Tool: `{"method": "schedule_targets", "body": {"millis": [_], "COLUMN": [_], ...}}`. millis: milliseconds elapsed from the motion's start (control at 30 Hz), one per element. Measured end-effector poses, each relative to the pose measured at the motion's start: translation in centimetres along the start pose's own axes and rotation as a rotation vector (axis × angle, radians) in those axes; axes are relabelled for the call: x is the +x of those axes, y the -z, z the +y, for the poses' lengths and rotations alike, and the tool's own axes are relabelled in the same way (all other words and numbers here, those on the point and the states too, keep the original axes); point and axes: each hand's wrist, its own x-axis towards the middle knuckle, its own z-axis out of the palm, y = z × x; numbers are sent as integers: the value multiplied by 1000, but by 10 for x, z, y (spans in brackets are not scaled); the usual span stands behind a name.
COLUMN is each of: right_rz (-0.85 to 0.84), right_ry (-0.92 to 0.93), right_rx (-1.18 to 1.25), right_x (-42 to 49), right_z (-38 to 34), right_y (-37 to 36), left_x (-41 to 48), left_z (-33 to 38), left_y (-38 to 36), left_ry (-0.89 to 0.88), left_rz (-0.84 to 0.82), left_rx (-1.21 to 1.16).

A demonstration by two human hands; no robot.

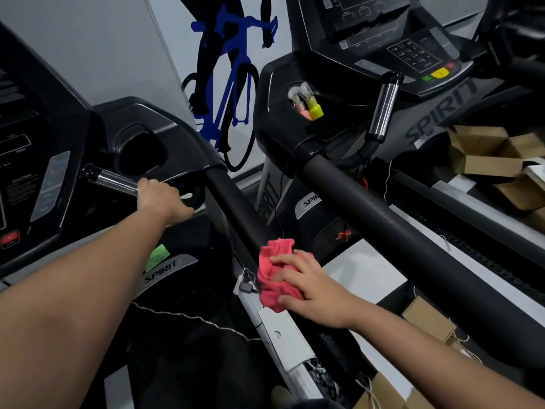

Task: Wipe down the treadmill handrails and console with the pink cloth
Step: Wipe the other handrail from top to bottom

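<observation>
Crumpled pink cloth (pixel 271 258) on sloping black handrail (pixel 231 199), chrome grip (pixel 118 180) upper left, console (pixel 35 128) dim, seemingly unlit

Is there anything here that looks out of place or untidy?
Yes. Opened cardboard boxes lie piled on the right treadmill, below its console, where a person would walk. Two small bottles, pink and yellow, lean tilted in its cup holder. A loose white string runs across the left treadmill.
</observation>
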Motion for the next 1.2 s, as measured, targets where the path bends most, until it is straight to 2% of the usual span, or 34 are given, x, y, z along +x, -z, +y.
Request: {"method": "schedule_targets", "body": {"millis": [133,267,367,467,600,700,767,833,900,967,1033,1100,1200], "right_rz": [67,110,32,-84,-54,-26,31,71,97,44,-15,-17,-18], "right_ry": [-276,-495,-750,-817,-844,-825,-653,-444,-360,-294,-257,-196,-129], "right_rx": [526,946,1431,1555,1546,1444,1281,1005,647,251,-25,-154,-210], "right_x": [18,41,47,36,18,24,32,40,44,37,23,7,-11], "right_z": [8,21,34,40,52,48,41,20,7,3,-5,-22,-25], "right_y": [3,4,-2,-15,-20,-12,-6,2,3,-2,-2,4,6], "left_x": [1,1,1,1,1,1,0,0,-1,-3,-6,-7,-6], "left_z": [3,5,5,4,4,4,4,4,4,3,1,-1,-2], "left_y": [4,5,6,5,4,4,3,4,4,6,6,8,10], "left_ry": [19,31,40,29,21,24,26,30,31,16,-8,-28,-39], "left_rz": [-6,-27,-29,-20,-14,-17,-15,-10,0,17,22,7,-30], "left_rx": [3,-22,-28,-10,2,-7,-11,-8,-6,-1,4,-5,-14]}}
